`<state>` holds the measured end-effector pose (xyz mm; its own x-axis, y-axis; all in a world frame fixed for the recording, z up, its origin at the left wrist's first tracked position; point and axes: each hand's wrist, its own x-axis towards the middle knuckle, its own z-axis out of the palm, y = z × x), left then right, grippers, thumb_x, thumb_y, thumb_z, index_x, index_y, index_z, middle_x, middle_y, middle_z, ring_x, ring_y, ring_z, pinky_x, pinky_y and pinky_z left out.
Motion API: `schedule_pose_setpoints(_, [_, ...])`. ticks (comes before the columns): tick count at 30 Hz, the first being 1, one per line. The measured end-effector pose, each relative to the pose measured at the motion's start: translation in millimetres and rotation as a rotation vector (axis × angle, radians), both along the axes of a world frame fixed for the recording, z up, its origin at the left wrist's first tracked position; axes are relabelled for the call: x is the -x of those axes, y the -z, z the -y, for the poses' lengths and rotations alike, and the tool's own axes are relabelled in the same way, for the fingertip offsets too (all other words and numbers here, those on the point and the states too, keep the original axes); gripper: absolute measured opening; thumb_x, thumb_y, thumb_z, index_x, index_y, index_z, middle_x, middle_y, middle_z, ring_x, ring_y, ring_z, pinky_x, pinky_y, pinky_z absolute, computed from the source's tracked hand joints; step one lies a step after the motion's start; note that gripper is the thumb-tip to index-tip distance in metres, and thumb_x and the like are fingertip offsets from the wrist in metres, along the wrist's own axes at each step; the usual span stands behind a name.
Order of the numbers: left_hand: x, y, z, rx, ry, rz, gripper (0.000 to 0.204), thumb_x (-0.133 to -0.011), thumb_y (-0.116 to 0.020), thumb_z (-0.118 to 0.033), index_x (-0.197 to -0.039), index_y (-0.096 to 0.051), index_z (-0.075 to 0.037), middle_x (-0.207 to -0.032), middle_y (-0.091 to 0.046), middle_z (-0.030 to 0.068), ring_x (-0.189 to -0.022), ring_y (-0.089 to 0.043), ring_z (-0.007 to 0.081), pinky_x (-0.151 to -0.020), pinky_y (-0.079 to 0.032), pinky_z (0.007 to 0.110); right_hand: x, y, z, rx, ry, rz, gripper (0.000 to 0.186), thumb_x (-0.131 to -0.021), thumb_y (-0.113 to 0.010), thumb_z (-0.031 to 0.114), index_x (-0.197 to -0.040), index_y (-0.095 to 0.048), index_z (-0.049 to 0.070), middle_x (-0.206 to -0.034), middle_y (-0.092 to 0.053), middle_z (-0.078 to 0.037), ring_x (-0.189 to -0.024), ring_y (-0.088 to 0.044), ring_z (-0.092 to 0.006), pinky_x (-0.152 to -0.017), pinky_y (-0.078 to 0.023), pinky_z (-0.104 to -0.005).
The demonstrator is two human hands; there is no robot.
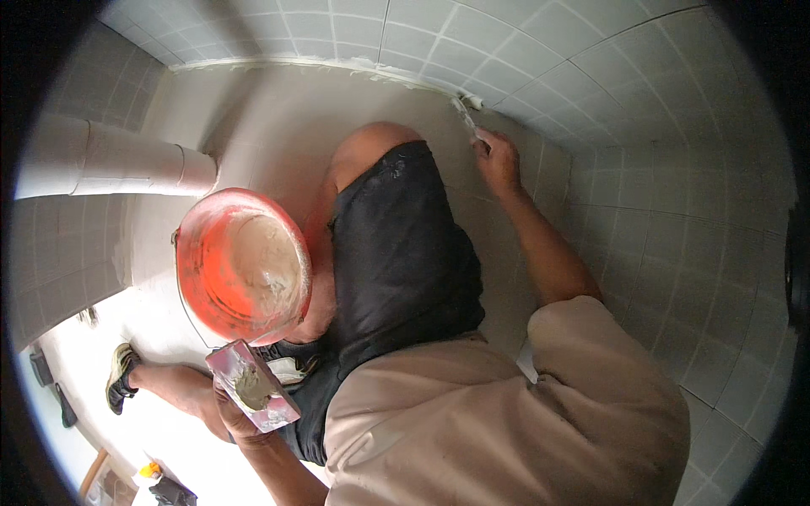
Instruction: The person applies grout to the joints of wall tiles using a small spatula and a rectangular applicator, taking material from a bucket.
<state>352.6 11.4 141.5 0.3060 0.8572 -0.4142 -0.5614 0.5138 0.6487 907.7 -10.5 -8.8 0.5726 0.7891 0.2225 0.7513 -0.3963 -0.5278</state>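
Note:
My right hand (499, 156) grips a small putty-smeared blade tool (464, 114) at the joint between the grey tiled wall (439, 38) and the smooth floor (253, 118), beside a small white fitting (474, 102). My left hand (236, 415) holds a pink rectangular board (275, 406) with a lump of pale putty (253, 390) on it. Just above it, by my bent leg, is a red bucket (202, 267) holding pale mixed paste (263, 261).
A white pipe (126, 164) runs out from the left near the bucket. More tiled wall (683, 244) curves along the right. At the lower left are my shoe (120, 375), dark objects (173, 493), a small yellow item (152, 469) and a wooden handle (94, 472).

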Motion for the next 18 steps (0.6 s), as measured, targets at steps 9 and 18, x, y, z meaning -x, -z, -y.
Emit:
schedule_pose_setpoints(9, [9.3, 4.1, 4.4, -0.035, 0.042, 0.012, 0.06, -0.077, -0.076, -0.019, -0.129, -0.053, -0.001, -0.114, -0.063, 0.0178, -0.095, -0.065, 0.0311, -0.077, -0.058, 0.043, -7.5, 10.6, 1.9, 0.06, 0.212, -0.049, 0.028, -0.088, -0.065, 0.013, -0.113, -0.069, 0.001, -0.094, -0.067, -0.023, -0.087, -0.065, -0.0387, -0.079, -0.051, -0.0457])
schedule_pose_setpoints(18, [17.4, 9.6, 1.4, -0.083, 0.066, -0.06, 0.068, -0.079, -0.069, -0.023, -0.136, -0.044, 0.004, -0.122, -0.059, 0.0237, -0.103, -0.064, 0.0337, -0.084, -0.058, 0.043, -29.3, 17.3, 18.5, 0.033, 0.217, 0.014, 0.028, -0.089, -0.064, 0.014, -0.114, -0.069, 0.003, -0.102, -0.069, -0.022, -0.094, -0.067, -0.0383, -0.084, -0.052, -0.0442])
